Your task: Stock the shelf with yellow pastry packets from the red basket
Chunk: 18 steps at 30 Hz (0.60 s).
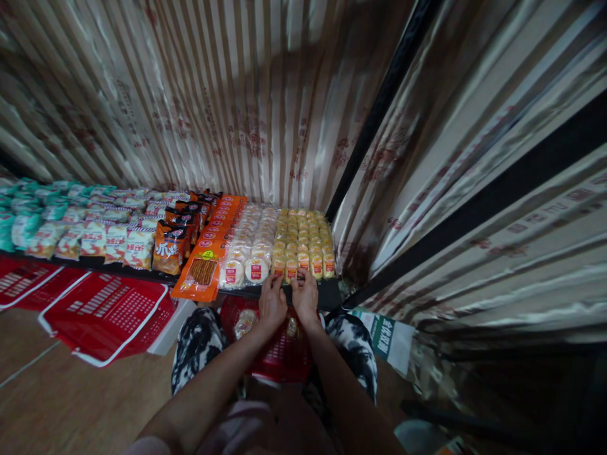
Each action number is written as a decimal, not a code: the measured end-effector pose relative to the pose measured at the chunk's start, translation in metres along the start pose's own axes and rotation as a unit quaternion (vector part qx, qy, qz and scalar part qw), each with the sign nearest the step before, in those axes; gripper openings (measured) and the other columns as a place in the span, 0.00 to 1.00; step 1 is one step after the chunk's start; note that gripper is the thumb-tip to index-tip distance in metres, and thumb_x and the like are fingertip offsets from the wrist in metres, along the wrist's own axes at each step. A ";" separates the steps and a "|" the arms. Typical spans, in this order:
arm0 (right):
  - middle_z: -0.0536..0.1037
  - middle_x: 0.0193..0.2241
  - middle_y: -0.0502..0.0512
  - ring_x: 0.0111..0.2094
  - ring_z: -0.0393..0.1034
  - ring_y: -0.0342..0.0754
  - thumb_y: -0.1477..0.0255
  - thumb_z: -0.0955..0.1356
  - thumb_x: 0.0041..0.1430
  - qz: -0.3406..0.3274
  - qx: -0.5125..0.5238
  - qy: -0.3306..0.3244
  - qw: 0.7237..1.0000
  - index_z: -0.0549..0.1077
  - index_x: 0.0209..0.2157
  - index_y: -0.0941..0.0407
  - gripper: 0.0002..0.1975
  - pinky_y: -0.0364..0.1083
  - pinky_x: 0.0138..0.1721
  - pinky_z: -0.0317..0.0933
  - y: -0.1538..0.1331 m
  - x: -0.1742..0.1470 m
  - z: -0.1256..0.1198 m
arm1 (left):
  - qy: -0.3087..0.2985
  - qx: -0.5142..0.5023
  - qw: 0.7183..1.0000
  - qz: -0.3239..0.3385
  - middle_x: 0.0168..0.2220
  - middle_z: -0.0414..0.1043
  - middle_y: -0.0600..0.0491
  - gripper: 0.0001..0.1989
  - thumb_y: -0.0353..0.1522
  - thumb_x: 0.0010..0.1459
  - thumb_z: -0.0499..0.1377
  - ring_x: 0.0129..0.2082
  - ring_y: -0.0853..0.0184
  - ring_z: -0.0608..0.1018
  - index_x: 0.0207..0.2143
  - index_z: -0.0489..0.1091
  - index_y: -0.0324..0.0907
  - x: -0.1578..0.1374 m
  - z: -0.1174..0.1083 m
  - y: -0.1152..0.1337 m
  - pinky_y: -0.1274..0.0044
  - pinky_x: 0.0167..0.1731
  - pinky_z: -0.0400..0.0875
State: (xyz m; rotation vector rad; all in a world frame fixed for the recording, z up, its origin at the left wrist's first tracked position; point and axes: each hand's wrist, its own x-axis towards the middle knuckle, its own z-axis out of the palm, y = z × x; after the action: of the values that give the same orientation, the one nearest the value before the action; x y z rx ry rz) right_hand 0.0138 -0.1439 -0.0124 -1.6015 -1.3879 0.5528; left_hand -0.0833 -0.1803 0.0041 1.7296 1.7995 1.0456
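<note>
Head view: at dim yellow packets [304,243], I cannot tell whether left hand [273,301] and right hand [305,296] pinch anything.

Dim overall. Beyond the left hand [274,304] and right hand [305,297], broad shadow crosses the striped curtain [190,82], streaked with sheen; far right of both, folds stretch, blurred.
</note>
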 end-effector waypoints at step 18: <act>0.64 0.39 0.58 0.37 0.64 0.47 0.71 0.57 0.57 -0.077 -0.085 -0.003 0.993 0.71 0.42 0.55 0.16 0.48 0.39 0.64 0.001 -0.023 0.000 | -0.023 0.032 0.999 0.008 0.48 0.64 0.46 0.22 0.23 0.52 0.49 0.50 0.63 0.65 0.50 0.66 0.40 0.001 0.001 -0.002 0.71 0.53 0.61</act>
State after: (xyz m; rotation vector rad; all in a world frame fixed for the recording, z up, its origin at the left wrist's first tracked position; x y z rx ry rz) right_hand 0.0084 -0.1651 -0.0179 -1.6095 -1.5823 0.3573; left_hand -0.0844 -0.1787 0.0022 1.7938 1.8114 0.9566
